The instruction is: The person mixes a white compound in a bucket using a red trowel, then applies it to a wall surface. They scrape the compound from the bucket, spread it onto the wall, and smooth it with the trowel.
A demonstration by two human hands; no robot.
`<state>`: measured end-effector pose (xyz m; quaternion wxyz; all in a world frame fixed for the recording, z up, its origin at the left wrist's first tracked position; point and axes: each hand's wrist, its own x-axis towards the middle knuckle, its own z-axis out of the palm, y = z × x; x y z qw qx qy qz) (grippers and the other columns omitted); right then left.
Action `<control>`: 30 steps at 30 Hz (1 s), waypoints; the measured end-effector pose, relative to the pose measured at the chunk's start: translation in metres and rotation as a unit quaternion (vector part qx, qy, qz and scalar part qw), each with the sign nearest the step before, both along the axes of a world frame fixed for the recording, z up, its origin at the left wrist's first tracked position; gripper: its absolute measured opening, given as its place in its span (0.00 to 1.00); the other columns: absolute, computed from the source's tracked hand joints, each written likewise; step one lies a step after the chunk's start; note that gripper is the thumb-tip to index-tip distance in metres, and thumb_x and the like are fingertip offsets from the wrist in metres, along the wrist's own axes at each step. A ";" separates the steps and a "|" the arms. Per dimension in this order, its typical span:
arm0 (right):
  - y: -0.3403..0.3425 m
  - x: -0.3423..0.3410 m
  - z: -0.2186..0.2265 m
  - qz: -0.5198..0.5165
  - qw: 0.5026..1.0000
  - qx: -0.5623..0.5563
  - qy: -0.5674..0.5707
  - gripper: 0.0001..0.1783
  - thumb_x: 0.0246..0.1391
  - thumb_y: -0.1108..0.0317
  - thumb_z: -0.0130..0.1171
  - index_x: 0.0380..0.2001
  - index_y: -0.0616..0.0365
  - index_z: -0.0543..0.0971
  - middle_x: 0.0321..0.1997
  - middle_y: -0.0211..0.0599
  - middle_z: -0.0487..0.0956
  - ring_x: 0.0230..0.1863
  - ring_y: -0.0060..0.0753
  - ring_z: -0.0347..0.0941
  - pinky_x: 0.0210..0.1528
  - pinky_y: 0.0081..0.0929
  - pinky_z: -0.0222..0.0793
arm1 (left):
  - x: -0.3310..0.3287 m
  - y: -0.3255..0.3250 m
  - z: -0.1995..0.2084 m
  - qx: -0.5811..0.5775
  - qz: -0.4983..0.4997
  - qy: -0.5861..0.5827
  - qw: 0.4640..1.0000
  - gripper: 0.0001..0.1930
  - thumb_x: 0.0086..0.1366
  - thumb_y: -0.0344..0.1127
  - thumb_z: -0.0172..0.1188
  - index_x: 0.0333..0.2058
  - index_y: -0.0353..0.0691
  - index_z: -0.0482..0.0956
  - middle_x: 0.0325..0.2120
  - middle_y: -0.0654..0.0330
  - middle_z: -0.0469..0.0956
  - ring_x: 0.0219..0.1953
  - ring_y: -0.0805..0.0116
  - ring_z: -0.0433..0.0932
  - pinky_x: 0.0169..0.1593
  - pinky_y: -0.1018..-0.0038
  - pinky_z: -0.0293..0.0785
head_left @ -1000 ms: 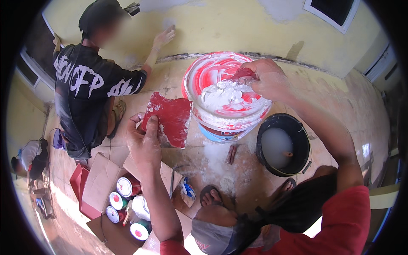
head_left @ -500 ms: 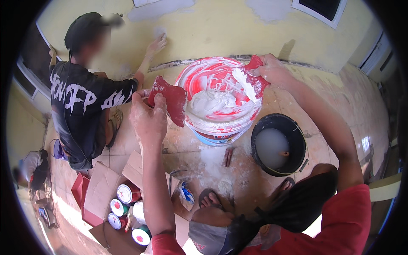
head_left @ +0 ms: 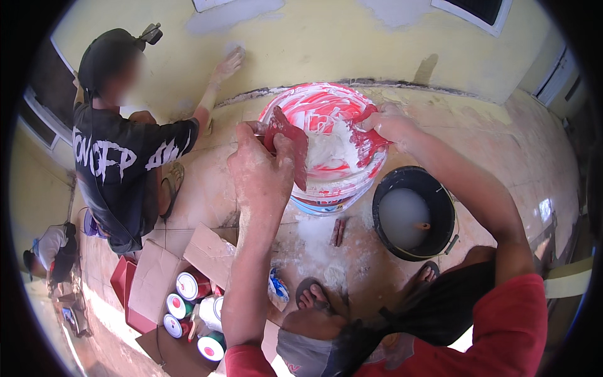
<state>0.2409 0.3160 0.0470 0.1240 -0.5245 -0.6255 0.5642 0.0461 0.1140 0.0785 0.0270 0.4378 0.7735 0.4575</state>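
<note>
In my left hand is a red putty scraper, its blade raised over the left side of a round red lid-like surface smeared with white paste. My fingers are closed around it. My right hand grips another red scraper, coated with white, its blade down at the white paste on the right side. The red surface tops a white and blue bucket standing on the tiles. My left scraper partly covers the paste.
A black bucket of cloudy liquid with a handled tool stands right. Lower left, a cardboard box holds several cans. A co-worker crouches left, one hand on the yellow wall. Another person is farther left.
My left hand has carried its scraper right, over the red surface, and turned the blade more edge-on. The right scraper has moved slightly lower and left, into the paste.
</note>
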 end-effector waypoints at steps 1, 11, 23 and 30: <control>-0.007 -0.009 -0.007 -0.022 1.000 0.003 -0.005 0.27 0.52 0.67 0.68 0.54 0.63 0.74 0.48 0.41 0.79 0.46 0.38 0.79 0.32 0.41 0.79 | 0.000 0.006 -0.011 0.000 -0.015 -0.014 1.000 0.16 0.65 0.34 0.62 0.46 0.31 0.70 0.28 0.40 0.83 0.33 0.39 0.85 0.41 0.52 0.80; -0.009 -0.050 -0.020 -0.032 0.995 -0.053 0.082 0.14 0.55 0.67 0.68 0.43 0.62 0.81 0.50 0.43 0.77 0.50 0.39 0.75 0.32 0.42 0.78 | -0.007 0.038 -0.052 -0.037 0.016 -0.069 0.997 0.19 0.65 0.35 0.63 0.46 0.31 0.66 0.28 0.41 0.83 0.32 0.42 0.86 0.40 0.53 0.81; -0.032 -0.020 0.043 0.244 0.839 0.435 0.218 0.16 0.58 0.73 0.65 0.50 0.59 0.84 0.47 0.44 0.86 0.46 0.37 0.84 0.54 0.35 0.77 | -0.023 0.026 -0.061 0.151 -0.090 -0.591 0.787 0.10 0.75 0.31 0.54 0.46 0.29 0.69 0.36 0.53 0.78 0.31 0.66 0.80 0.33 0.73 0.83; -0.032 0.013 0.003 0.256 0.735 0.543 0.314 0.24 0.53 0.81 0.59 0.55 0.60 0.83 0.60 0.45 0.83 0.65 0.49 0.76 0.70 0.45 0.67 | -0.006 0.023 -0.060 0.162 -0.096 -0.651 0.735 0.11 0.78 0.34 0.48 0.45 0.30 0.72 0.37 0.53 0.77 0.32 0.64 0.81 0.36 0.71 0.85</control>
